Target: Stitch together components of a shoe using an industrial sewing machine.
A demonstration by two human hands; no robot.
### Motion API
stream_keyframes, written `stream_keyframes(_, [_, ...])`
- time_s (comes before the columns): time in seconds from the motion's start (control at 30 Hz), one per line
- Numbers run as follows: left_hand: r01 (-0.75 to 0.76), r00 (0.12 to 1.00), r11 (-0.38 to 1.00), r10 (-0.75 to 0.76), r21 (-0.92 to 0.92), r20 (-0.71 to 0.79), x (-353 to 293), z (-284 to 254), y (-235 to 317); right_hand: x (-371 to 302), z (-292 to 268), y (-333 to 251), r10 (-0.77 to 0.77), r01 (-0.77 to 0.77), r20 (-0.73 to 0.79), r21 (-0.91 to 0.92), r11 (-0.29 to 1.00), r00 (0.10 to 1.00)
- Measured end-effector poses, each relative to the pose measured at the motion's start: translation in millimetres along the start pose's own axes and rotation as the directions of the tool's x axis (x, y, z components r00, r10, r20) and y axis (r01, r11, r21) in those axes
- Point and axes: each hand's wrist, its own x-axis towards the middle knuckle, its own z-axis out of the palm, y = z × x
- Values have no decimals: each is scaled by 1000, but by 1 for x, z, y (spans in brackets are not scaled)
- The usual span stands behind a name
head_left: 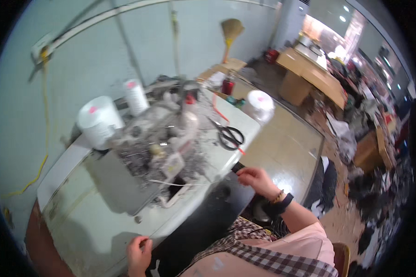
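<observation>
A lint-covered sewing machine [166, 134], blurred, stands on the pale worktable [74, 221] in front of me. My right hand [259, 181] is just off the table's front edge, its thumb and fingers pinched together. What the pinch holds, if anything, is too blurred to tell. Closer to me on the left, my left hand [138, 254] is at the table edge with loosely bent fingers and nothing visible in it. Black-handled scissors [231, 137] lie on the tabletop beyond my right hand. A dark surface [198, 221] spreads below the edge, between both hands.
White thread cones [99, 121] stand behind the machine, and a wrapped white cone [259, 106] sits at the table's right end. A broom [229, 37] leans on the wall. Cardboard boxes [296, 85] and heaps of dark fabric [379, 203] are on the right.
</observation>
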Motion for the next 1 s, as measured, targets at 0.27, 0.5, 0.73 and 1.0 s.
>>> stream_keyframes(0.27, [-379,916,874,401,305,-12,50,68,4,-36,-169,237,279,10,-725,367,930,630])
stream_keyframes(0.5, [-454,835,572,540,683,103,95,118,64,-136,-228,419,633,248,-770,631,735,82])
stream_keyframes(0.73, [-110,988,757,11,644,156,144,134,88,-195,-268,518,761,359,-615,676,643,-206])
stream_keyframes(1.0, [13,998,649,-59,761,33,170,163,89,-199,-346,587,584,-38,-743,627,778,-327])
